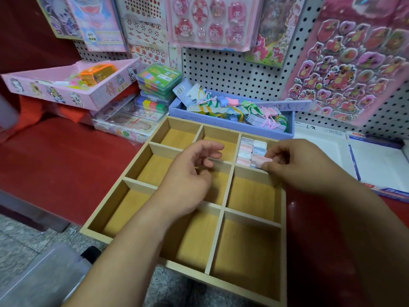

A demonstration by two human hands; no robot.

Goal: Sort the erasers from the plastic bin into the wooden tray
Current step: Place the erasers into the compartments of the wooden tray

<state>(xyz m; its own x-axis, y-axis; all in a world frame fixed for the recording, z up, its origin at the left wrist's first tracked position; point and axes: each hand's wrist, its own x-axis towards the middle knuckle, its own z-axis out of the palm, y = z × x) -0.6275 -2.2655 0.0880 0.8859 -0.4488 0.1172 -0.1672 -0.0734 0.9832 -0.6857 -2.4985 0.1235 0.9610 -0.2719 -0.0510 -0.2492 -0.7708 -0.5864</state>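
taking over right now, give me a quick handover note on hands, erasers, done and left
Right hand pinches a pink eraser at the near edge of the far-right compartment of the tray. Left hand is open and empty, above the middle compartments.
Done: erasers stand in two columns in that compartment; the others show none.
Left: seat this one, then fetch more from the bin, lower left, contents unseen.

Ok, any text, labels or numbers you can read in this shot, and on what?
"DIY": hanging blue-and-pink pack, top left.
Barcode tag: digits too small to read.
Purple box, front print: too blurred.
Green case, lid: too blurred.
Erasers, wooden tray: no text seen.
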